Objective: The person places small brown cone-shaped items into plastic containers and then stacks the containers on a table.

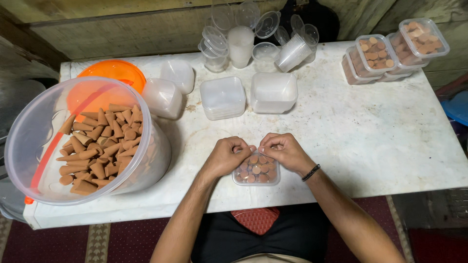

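Brown cones fill the small clear tub [256, 171] near the table's [370, 141] front edge; the left hand [225, 157] and right hand [282, 151] pinch at its far rim, fingers curled around it. Left, the big tilted bucket [29, 141] holds many loose cones [100, 146]. Farther back wait empty tubs [273, 91] and lids [223, 97]; filled tubs [375, 56] are stacked far right, with bare tabletop between
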